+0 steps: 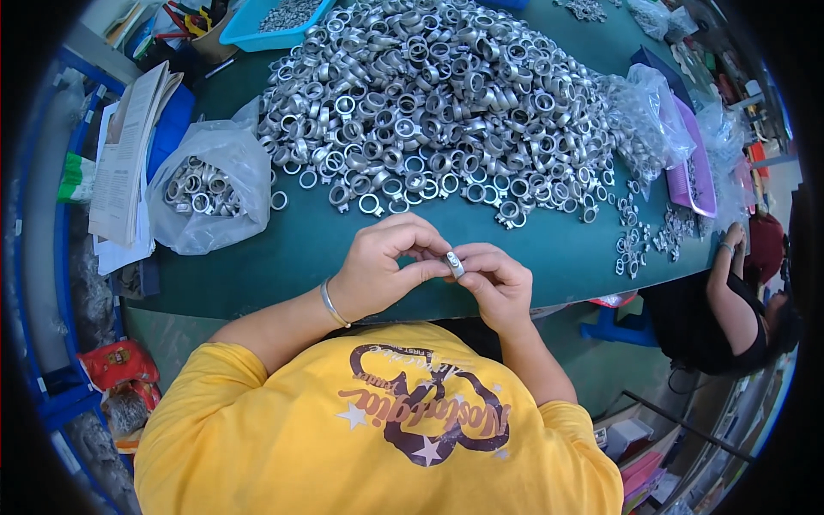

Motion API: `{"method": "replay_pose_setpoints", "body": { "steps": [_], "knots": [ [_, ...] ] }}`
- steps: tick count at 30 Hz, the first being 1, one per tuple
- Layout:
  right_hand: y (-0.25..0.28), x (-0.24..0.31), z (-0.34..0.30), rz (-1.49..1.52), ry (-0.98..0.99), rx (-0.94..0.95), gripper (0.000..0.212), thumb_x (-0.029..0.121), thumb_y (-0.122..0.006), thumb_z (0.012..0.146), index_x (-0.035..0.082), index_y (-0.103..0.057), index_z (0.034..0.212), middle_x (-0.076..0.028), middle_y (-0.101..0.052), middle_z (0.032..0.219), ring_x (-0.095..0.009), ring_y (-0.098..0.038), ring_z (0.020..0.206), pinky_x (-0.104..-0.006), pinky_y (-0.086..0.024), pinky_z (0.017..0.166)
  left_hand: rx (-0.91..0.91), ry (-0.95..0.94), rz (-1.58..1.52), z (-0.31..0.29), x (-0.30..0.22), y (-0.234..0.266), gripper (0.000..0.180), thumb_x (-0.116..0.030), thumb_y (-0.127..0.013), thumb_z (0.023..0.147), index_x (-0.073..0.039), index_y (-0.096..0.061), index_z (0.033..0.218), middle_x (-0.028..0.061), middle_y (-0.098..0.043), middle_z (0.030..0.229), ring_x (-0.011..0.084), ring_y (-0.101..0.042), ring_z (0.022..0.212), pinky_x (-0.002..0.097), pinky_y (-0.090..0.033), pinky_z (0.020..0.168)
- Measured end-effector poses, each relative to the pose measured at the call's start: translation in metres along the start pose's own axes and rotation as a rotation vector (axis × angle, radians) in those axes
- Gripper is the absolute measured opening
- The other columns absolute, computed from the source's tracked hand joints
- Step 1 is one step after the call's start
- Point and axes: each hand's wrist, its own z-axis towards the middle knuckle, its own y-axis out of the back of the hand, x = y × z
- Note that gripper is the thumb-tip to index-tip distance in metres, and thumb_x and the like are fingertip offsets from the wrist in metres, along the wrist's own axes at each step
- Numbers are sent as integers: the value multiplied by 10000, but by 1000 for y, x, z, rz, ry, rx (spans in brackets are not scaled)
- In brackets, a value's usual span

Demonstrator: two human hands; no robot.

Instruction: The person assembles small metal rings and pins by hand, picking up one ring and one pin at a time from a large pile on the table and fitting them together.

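Observation:
Between the fingertips of both hands I hold a small silver metal ring clamp (455, 264), its lug side turned up. My left hand (390, 262) pinches it from the left, thumb and forefinger pressed together. From the other side, my right hand (495, 279) grips it the same way. Both hands are just above the near edge of the green table (300, 249). Beyond them rises a large heap of like ring clamps (446, 103), with loose ones spread along its near border.
At left stands a clear plastic bag (215, 227) of ring clamps, beside a stack of papers (129, 163). A blue tray (275, 39) holds small metal parts at the back. At right are a purple basket (693, 172), small loose parts (635, 245) and a seated person (712, 318).

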Motion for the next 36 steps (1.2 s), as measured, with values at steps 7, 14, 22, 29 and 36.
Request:
{"method": "replay_pose_setpoints", "body": {
  "steps": [7,14,22,29,36],
  "knots": [
    [4,0,5,-237,111,-2,136,-53,-650,732,-7,-624,857,-153,-626,972,-201,-609,819,-255,-497,697,19,-149,204,2,1,1,195,0,-716,681,-14,-661,868,59,-601,808,146,-579,700,232,-463,618],
    [-6,2,6,-705,368,-202,222,-53,-692,629,43,-625,817,-101,-556,896,-230,-556,756,-288,-474,639,-48,229,-209,-6,5,-8,157,-26,-641,794,18,-643,945,76,-608,841,143,-600,743,262,-506,658],
    [4,10,30,-827,435,-59,211,-71,-614,654,33,-630,837,-103,-584,820,-266,-556,746,-328,-444,641,-3,814,-962,2,32,1,217,-181,-452,926,-8,-569,986,46,-545,799,122,-523,641,225,-428,476],
    [21,-5,57,-1156,218,-41,144,5,-658,685,50,-604,810,-67,-548,821,-259,-508,772,-356,-408,681,-25,631,-654,4,34,5,111,-90,-591,847,-16,-559,924,20,-514,672,74,-463,528,175,-342,426],
    [-12,8,42,-933,258,84,187,22,-707,666,47,-600,818,-97,-575,863,-262,-544,772,-328,-439,670,-43,508,-601,1,32,4,135,-103,-592,855,-9,-564,948,21,-523,655,73,-447,490,178,-351,442]
  ]
}}
